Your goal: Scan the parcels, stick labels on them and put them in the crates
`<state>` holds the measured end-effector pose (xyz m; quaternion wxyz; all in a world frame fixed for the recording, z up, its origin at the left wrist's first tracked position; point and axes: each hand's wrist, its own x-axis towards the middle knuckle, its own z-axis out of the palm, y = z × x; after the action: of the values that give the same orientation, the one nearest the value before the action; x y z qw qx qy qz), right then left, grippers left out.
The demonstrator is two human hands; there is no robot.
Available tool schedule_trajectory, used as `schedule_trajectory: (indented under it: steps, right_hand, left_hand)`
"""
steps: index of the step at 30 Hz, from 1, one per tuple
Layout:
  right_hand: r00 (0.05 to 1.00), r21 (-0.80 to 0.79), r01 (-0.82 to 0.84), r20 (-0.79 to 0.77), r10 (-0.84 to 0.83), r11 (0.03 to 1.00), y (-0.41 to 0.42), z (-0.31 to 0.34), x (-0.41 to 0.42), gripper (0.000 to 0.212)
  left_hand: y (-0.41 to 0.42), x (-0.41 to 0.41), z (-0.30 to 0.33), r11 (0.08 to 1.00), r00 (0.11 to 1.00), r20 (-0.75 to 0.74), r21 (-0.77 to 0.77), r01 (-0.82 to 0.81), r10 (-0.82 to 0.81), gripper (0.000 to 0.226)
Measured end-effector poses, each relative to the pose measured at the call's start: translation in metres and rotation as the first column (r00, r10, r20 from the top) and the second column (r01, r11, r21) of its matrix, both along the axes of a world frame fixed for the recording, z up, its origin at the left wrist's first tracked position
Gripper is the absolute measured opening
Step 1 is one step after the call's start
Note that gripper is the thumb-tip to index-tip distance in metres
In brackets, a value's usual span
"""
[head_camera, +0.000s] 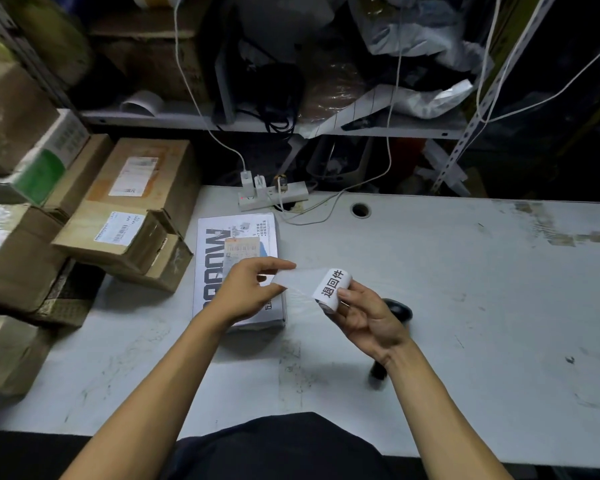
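The label roll (330, 289) is held in the right hand (368, 317) just right of frame centre, fingers curled around it, printed side up. Its loose strip (293, 280) is pinched by the left hand (248, 289) and stretched out toward the left. Right under and behind the left hand, a white parcel (236, 244) is laid flat on the table (465, 271), long axis running up-frame. So the parcel is nearer the left hand, and the label would probably be taken that way. A dark scanner (400, 311), looks like, is half hidden behind the right wrist.
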<state>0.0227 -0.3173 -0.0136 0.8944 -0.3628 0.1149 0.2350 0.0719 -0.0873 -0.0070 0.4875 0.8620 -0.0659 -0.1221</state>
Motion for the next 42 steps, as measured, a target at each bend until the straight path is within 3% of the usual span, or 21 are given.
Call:
schedule_trajectory:
  steps: [2, 4, 7, 13, 16, 19, 23, 25, 27, 29, 30, 32, 33, 35, 37, 38, 42]
  right_hand:
    - [0.999, -0.066, 0.030, 0.026, -0.028, 0.997, 0.005, -0.003, 0.001, 0.029]
    - [0.998, -0.163, 0.053, 0.053, -0.044, 0.985, 0.009, -0.007, 0.003, 0.059]
    - [0.992, -0.285, 0.093, 0.105, -0.065, 0.954, 0.013, -0.011, 0.003, 0.073]
    - [0.984, -0.340, 0.168, 0.107, -0.140, 0.925, 0.024, -0.010, 0.003, 0.083]
    - [0.984, -0.386, 0.166, 0.127, -0.126, 0.907, 0.022, -0.013, 0.001, 0.080]
    - [0.985, -0.426, 0.127, 0.157, -0.065, 0.896, 0.018, -0.020, -0.001, 0.062]
    - [0.990, -0.454, 0.070, 0.143, -0.004, 0.888, 0.015, -0.025, -0.002, 0.060]
    - [0.992, -0.469, 0.070, 0.126, -0.011, 0.881, 0.015, -0.026, -0.002, 0.060]
    - [0.994, -0.510, 0.099, 0.085, -0.064, 0.854, 0.012, -0.030, -0.004, 0.056]
    - [0.996, -0.656, 0.087, 0.033, -0.087, 0.750, 0.008, -0.032, -0.009, 0.060]
    - [0.998, -0.769, 0.048, 0.007, -0.066, 0.638, 0.008, -0.033, -0.012, 0.062]
    - [0.999, -0.915, 0.021, 0.004, -0.041, 0.404, 0.011, -0.031, -0.018, 0.062]
    - [0.999, -0.922, 0.030, 0.020, -0.032, 0.386, 0.015, -0.026, -0.018, 0.057]
    - [0.999, -0.807, -0.029, -0.046, -0.013, 0.590, 0.027, -0.015, -0.010, 0.057]
    - [0.980, -0.563, -0.115, -0.197, 0.002, 0.818, 0.040, -0.004, 0.000, 0.065]
    - [0.970, -0.460, -0.115, -0.242, 0.001, 0.881, 0.045, -0.001, 0.006, 0.062]
    - [0.969, -0.427, -0.143, -0.244, 0.038, 0.893, 0.058, 0.005, 0.022, 0.030]
  left_hand:
    - [0.000, -0.003, 0.001, 0.994, 1.000, -0.019, 0.111, 0.000, 0.003, 0.054]
    - [-0.002, -0.010, 0.007, 0.977, 0.995, 0.053, 0.202, 0.067, -0.079, 0.073]
    - [-0.018, -0.024, 0.022, 0.985, 0.965, 0.202, -0.002, 0.174, -0.170, 0.063]
    - [-0.042, -0.031, 0.025, 0.967, 0.990, 0.005, -0.214, 0.137, -0.139, 0.032]
    - [-0.037, -0.033, 0.021, 0.928, 0.978, -0.130, -0.357, 0.110, -0.166, 0.027]
    - [-0.033, -0.035, 0.018, 0.899, 0.957, -0.235, -0.434, 0.050, -0.167, 0.021]
    - [-0.030, -0.038, 0.011, 0.909, 0.947, -0.291, -0.416, 0.006, -0.139, 0.018]
    - [-0.029, -0.038, 0.006, 0.902, 0.951, -0.305, -0.421, -0.098, -0.039, 0.015]
    - [-0.024, -0.035, 0.002, 0.875, 0.941, -0.294, -0.395, -0.279, 0.167, 0.011]
    - [-0.017, -0.030, 0.001, 0.866, 0.909, -0.184, -0.284, -0.412, 0.373, 0.008]
    - [-0.013, -0.029, 0.002, 0.866, 0.894, -0.112, -0.221, -0.448, 0.434, 0.006]
    - [-0.009, -0.028, 0.002, 0.885, 0.890, 0.036, -0.130, -0.446, 0.454, 0.006]
    - [-0.007, -0.027, 0.000, 0.905, 0.900, 0.103, -0.107, -0.412, 0.422, 0.010]
    - [-0.005, -0.030, -0.006, 0.948, 0.930, 0.184, -0.088, -0.307, 0.319, 0.017]
    - [-0.003, -0.034, -0.015, 0.973, 0.941, 0.251, -0.101, -0.208, 0.227, 0.023]
    - [-0.001, -0.035, -0.020, 0.976, 0.934, 0.287, -0.115, -0.187, 0.213, 0.025]
    - [0.011, -0.041, -0.028, 0.967, 0.853, 0.457, -0.158, -0.200, 0.251, 0.026]
